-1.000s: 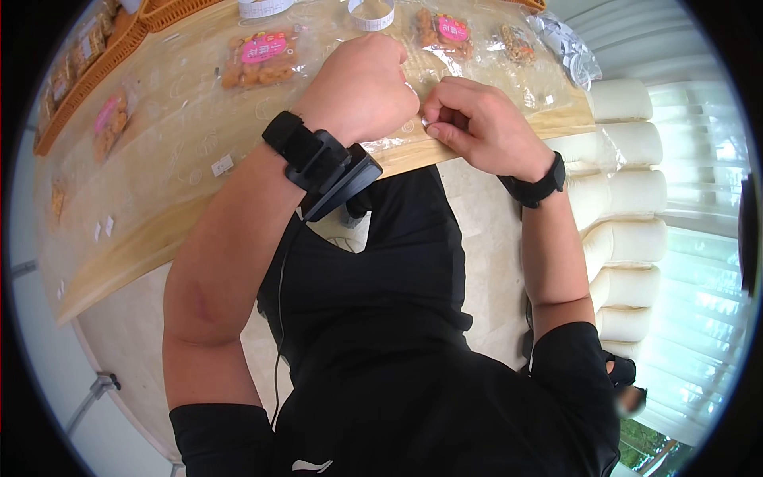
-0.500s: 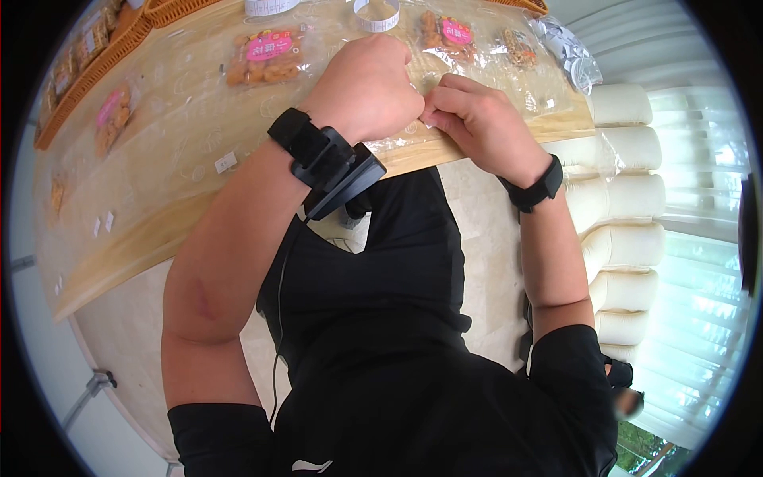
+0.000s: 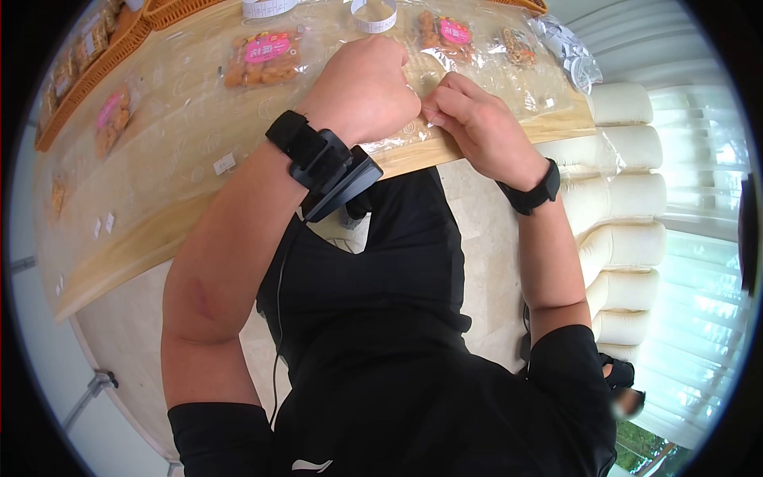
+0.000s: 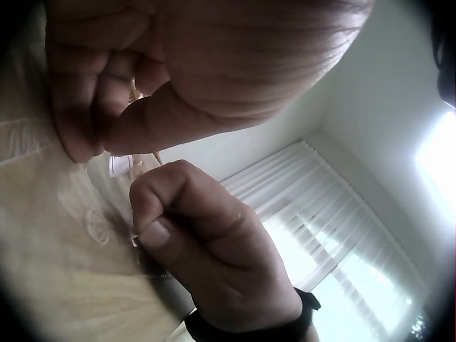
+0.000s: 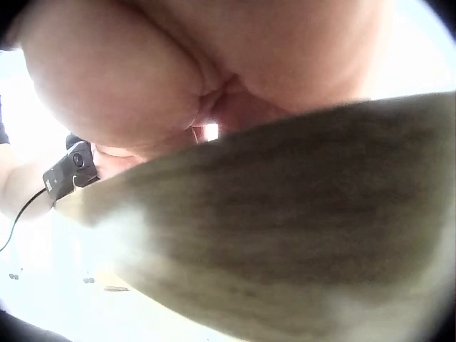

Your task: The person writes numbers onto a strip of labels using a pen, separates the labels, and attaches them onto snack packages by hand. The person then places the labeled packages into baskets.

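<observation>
My left hand (image 3: 362, 89) is over the front of the table, its fingers folded down and mostly hidden in the head view. In the left wrist view its thumb and fingertips pinch the edge of a clear plastic film (image 4: 107, 189). Close beside it, my right hand (image 3: 485, 123) pinches the film between thumb and curled forefinger, with a tiny white bit at the thumb tip. Glossy film (image 3: 389, 145) shows under the left hand near the table edge. The right wrist view shows mostly palm and the table's wooden edge (image 5: 285, 214).
Bagged fried dough twists with pink labels (image 3: 266, 57) lie beyond the hands, with another bag (image 3: 449, 33) at right. Two rolls of white label tape (image 3: 373, 16) stand at the back. Small white labels (image 3: 225, 164) dot the table cover. Wicker baskets (image 3: 87, 75) line the far left.
My right hand has turned slightly, its knuckles rising a little, while thumb and forefinger keep their pinch by the left hand. The left hand has hardly moved.
</observation>
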The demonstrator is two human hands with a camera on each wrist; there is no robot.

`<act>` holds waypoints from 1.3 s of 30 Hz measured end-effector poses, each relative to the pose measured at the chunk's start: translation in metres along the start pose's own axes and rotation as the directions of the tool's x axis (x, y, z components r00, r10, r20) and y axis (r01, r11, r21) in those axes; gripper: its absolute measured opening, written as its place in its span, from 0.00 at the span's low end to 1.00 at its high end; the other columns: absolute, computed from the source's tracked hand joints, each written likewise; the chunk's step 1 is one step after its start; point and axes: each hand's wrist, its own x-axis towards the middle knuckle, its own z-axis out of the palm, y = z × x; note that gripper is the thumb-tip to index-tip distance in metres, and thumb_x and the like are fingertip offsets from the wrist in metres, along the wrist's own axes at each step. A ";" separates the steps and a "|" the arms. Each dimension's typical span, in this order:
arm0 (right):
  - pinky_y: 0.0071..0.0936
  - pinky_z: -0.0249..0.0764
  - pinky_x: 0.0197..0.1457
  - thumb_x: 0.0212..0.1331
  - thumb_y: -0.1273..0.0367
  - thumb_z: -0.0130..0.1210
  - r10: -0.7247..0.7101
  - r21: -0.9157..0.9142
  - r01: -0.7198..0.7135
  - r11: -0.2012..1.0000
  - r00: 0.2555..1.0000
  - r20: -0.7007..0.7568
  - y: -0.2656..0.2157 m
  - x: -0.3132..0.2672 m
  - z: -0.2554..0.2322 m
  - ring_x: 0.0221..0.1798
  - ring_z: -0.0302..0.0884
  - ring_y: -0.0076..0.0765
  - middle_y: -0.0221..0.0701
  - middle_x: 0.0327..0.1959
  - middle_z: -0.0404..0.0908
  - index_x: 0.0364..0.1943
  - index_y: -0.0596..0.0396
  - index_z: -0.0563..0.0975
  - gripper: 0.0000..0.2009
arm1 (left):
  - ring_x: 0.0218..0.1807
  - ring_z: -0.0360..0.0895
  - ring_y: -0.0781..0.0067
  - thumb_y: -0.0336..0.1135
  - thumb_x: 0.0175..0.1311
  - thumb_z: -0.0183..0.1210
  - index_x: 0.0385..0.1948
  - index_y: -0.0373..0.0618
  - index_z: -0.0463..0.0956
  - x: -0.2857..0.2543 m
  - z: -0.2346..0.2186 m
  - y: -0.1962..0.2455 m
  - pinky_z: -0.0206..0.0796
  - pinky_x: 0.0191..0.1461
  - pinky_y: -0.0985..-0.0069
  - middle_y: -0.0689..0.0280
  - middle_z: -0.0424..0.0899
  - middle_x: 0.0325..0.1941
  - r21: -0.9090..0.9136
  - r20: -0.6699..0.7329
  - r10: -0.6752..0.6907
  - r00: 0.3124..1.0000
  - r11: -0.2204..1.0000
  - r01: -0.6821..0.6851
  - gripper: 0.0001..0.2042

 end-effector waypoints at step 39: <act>0.28 0.73 0.42 0.60 0.73 0.61 0.345 0.421 -0.319 0.849 0.938 0.017 -0.016 0.007 -0.010 0.37 0.76 0.29 0.32 0.34 0.76 0.40 0.58 0.76 0.07 | 0.35 0.82 0.71 0.30 0.57 0.64 0.33 0.34 0.81 0.001 -0.007 -0.001 0.73 0.41 0.72 0.59 0.85 0.32 -0.139 0.110 -0.037 0.993 0.989 0.053 0.08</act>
